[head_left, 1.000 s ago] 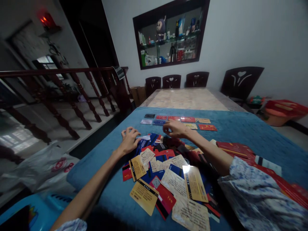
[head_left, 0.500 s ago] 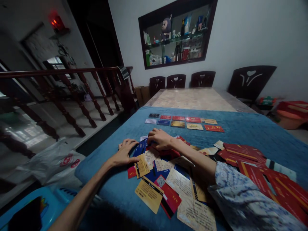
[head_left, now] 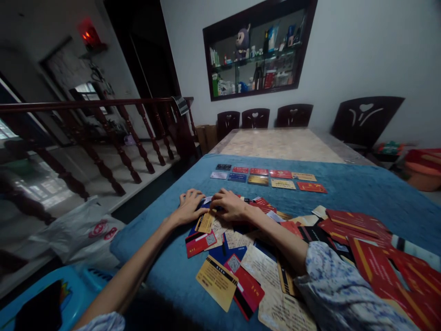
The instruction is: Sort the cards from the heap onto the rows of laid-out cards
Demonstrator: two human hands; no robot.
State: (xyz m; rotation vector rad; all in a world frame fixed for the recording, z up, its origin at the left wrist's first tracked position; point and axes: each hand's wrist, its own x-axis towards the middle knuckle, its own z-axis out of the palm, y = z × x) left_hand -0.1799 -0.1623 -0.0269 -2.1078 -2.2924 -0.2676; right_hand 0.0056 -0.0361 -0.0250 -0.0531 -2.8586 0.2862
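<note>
Gold, red, blue and cream cards lie in a loose pile on the blue cloth (head_left: pixel 165 257). My left hand (head_left: pixel 189 207) rests on the pile's far left edge, fingers spread, its thumb by a small gold card (head_left: pixel 204 222). Close beside it, my right hand (head_left: pixel 228 205) has curled fingers over the pile; what lies under them is hidden. Nearer me are a larger gold card (head_left: pixel 217 281) and a red card with a QR code (head_left: pixel 245 287). Beyond the hands, two rows of cards lie face up, among them a red card (head_left: pixel 312 187) and a blue card (head_left: pixel 237 177).
Many red card sleeves (head_left: pixel 358 220) spread over the right of the table. A blue plastic stool (head_left: pixel 74 294) with a dark phone (head_left: pixel 41 308) stands at lower left, near a plastic bag (head_left: pixel 86 230). Dark chairs (head_left: pixel 294 115) stand behind the table.
My left hand has moved forward and closer to my right hand. The small gold card has shifted away from me, uncovering more of a red card with a QR code.
</note>
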